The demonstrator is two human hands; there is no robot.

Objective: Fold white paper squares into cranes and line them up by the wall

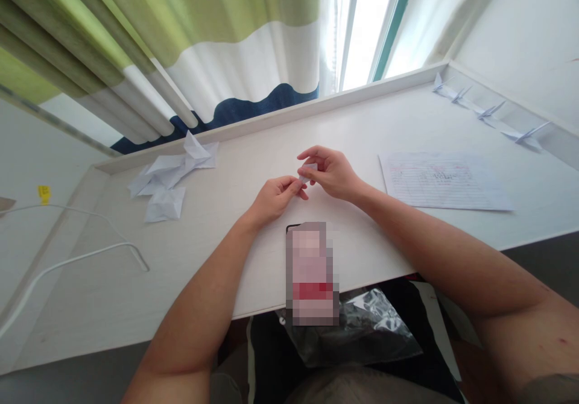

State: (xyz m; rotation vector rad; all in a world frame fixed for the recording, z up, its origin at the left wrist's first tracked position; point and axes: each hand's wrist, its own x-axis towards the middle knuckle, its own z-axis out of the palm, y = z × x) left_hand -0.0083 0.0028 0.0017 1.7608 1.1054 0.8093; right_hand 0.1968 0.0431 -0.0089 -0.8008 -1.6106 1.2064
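Between my two hands, over the middle of the desk, is a small folded piece of white paper [309,172]. My left hand [274,200] pinches its lower left end between thumb and fingers. From the right, my right hand [335,173] grips the same paper with thumb and fingers closed, the index finger raised and curved above it. Parts of the paper are hidden by the fingertips, so its exact fold cannot be made out. Just below my hands lies a pixelated upright rectangle with a dark rounded corner, perhaps a phone [312,265].
Several folded white paper pieces [168,170] lie at the left. A lined sheet with writing [443,181] lies at right; several folded paper figures [491,113] stand along the right edge. A white cable [90,258] crosses the left side. Clear plastic [375,331] rests on my lap.
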